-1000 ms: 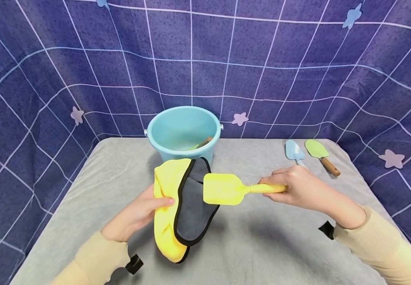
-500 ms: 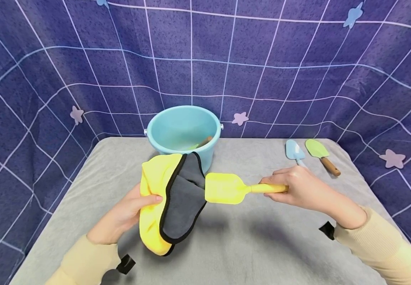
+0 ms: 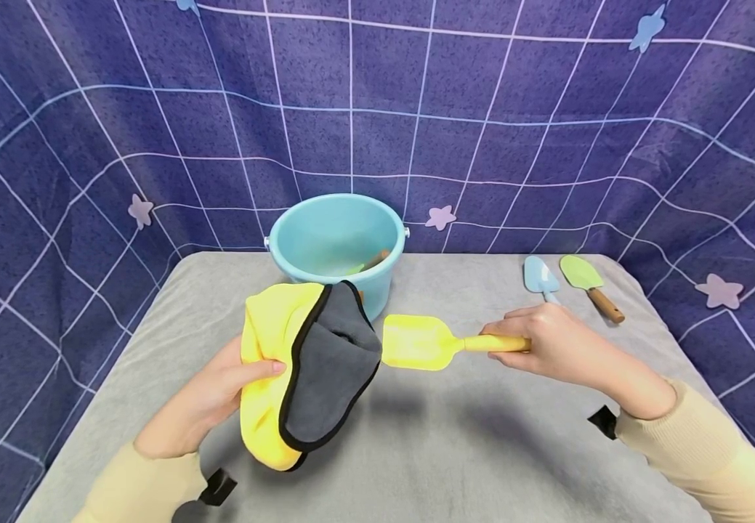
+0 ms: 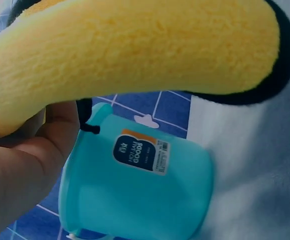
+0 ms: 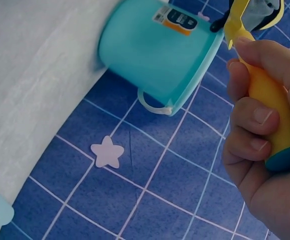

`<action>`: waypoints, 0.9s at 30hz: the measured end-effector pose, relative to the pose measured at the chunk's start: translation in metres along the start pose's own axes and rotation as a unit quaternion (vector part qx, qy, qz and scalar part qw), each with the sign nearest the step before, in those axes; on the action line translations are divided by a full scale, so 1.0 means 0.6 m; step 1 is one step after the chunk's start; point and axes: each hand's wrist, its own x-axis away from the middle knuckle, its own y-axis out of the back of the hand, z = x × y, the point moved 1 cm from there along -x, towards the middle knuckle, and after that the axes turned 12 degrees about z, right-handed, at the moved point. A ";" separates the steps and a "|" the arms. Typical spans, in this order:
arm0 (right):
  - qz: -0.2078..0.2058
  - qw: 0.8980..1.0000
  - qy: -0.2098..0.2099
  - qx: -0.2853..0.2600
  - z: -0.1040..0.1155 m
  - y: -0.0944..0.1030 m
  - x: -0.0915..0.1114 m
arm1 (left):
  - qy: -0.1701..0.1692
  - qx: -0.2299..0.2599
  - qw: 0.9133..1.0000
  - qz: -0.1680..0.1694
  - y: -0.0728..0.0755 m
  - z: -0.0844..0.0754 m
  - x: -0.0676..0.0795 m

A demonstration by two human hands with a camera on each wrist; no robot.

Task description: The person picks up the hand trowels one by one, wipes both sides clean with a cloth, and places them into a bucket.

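Note:
My left hand (image 3: 210, 392) grips a soft, padded yellow-and-grey fabric piece (image 3: 331, 378) with black edging, thumb on its yellow face. It is raised over the grey cloth, overlapping the bucket's lower front in the head view. The left wrist view has its thick, curved yellow roll (image 4: 150, 55) above the hand. My right hand (image 3: 540, 338) holds a yellow trowel (image 3: 419, 343) by its handle, the blade pointing left, right at the grey tip of the fabric piece. In the right wrist view, fingers (image 5: 252, 117) curl round the yellow handle (image 5: 270, 95), which ends in a blue-green cap.
A light blue bucket (image 3: 285, 254) stands at the back; inside lies a wooden-handled green tool (image 3: 373, 261). At the back right, a light blue trowel (image 3: 539, 274) and a green trowel (image 3: 583, 274) rest on the grey cloth (image 3: 469, 436). A dark blue curtain (image 3: 377, 87) closes the back and sides.
My left hand has moved left with the fabric piece, uncovering more of the bucket's front and drawing the piece out from behind the trowel blade. My right hand with the trowel has barely moved, slightly rightward.

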 end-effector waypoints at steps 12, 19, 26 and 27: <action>-0.007 1.000 -0.019 0.024 -0.002 0.006 -0.004 | 0.050 -0.214 0.972 -0.086 -0.027 -0.028 0.012; -0.006 0.999 -0.041 0.012 -0.002 0.016 -0.012 | 0.046 -0.401 0.903 -0.148 -0.042 -0.057 0.017; 0.002 0.997 -0.072 0.020 -0.005 0.027 -0.031 | -0.052 -0.502 0.853 -0.129 -0.058 -0.072 0.014; 0.000 0.997 -0.074 0.020 -0.006 0.028 -0.035 | -0.073 -0.515 0.845 -0.122 -0.059 -0.073 0.013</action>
